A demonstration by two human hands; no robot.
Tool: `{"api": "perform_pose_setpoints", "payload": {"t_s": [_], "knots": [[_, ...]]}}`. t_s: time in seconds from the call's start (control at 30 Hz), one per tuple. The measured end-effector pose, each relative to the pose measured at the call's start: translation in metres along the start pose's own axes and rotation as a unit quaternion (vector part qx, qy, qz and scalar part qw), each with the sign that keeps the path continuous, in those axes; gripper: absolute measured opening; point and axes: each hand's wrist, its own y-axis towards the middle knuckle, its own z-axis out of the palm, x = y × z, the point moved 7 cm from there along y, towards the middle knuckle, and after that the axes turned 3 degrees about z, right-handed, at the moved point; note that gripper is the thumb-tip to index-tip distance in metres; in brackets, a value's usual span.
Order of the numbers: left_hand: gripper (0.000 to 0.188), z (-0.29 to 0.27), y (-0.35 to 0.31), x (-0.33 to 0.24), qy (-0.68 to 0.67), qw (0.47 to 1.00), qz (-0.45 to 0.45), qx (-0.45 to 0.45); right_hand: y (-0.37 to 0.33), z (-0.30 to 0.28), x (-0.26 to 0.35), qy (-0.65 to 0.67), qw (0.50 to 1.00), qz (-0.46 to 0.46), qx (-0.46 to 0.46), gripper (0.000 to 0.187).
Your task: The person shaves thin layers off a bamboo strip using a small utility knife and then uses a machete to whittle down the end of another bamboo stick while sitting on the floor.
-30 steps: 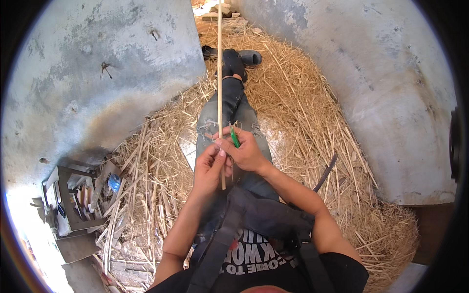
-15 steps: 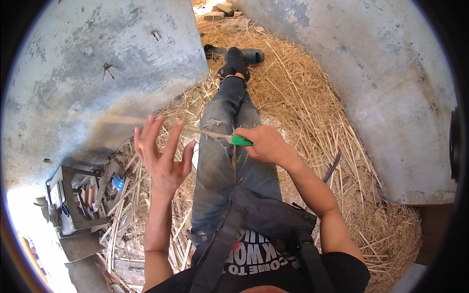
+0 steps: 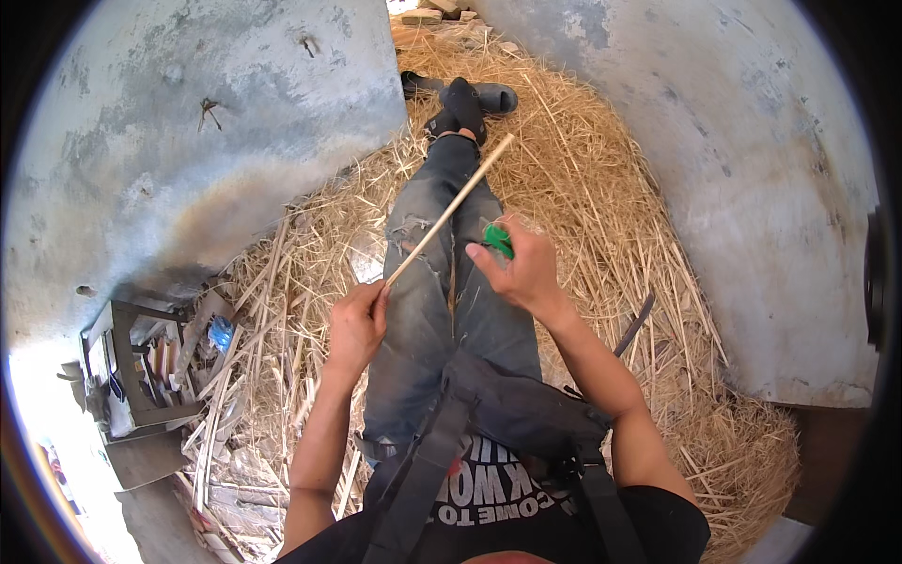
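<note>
The scene was framed by two large grey panels, one on the left (image 3: 282, 85) and one on the right (image 3: 752, 150), with the ground between them covered by loose straw (image 3: 554, 132). Across the straw, the person's outstretched legs in worn jeans (image 3: 411, 324) were seen, crossed at the ankles, with a dark sandal (image 3: 495, 97) just beside the feet. At the far left, a grey crate (image 3: 141, 414) was packed with small items, and a crumpled blue scrap (image 3: 221, 333) was left beside it.

Above the legs, a pale slender stick (image 3: 451, 209) was held by the left hand (image 3: 358, 329), its near end grasped between thumb and curled fingers. Its long axis was slanted away from the body and toward the right, the far end being carried over the shins. In the right hand (image 3: 526, 273), a small green tool (image 3: 498, 242) was gripped by the bent fingers, the thumb being extended toward the left. The tool was placed to the right of the stick's middle, near it but apart; the stick itself was touched only by the left hand.

The stick's butt was hidden within the left hand. No blade could be made out on the tool, part of which was covered by the right hand, and the crate's contents could not be told apart.
</note>
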Motion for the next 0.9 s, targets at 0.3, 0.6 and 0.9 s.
{"api": "perform_pose_setpoints", "payload": {"t_s": [0.3,0.6,0.9], "knots": [[0.006,0.012,-0.007,-0.031,0.066,0.998,0.009,-0.018,-0.022,0.070,-0.005,0.003,0.986,0.072,0.148,0.055],[0.009,-0.024,-0.051,-0.027,0.100,0.994,0.022,-0.032,0.030,-0.002,-0.129,0.014,0.984,0.178,0.016,0.063],[0.013,0.004,-0.026,-0.044,0.090,0.996,0.007,-0.007,-0.034,0.071,0.008,0.019,0.943,0.116,0.312,0.057]]}}
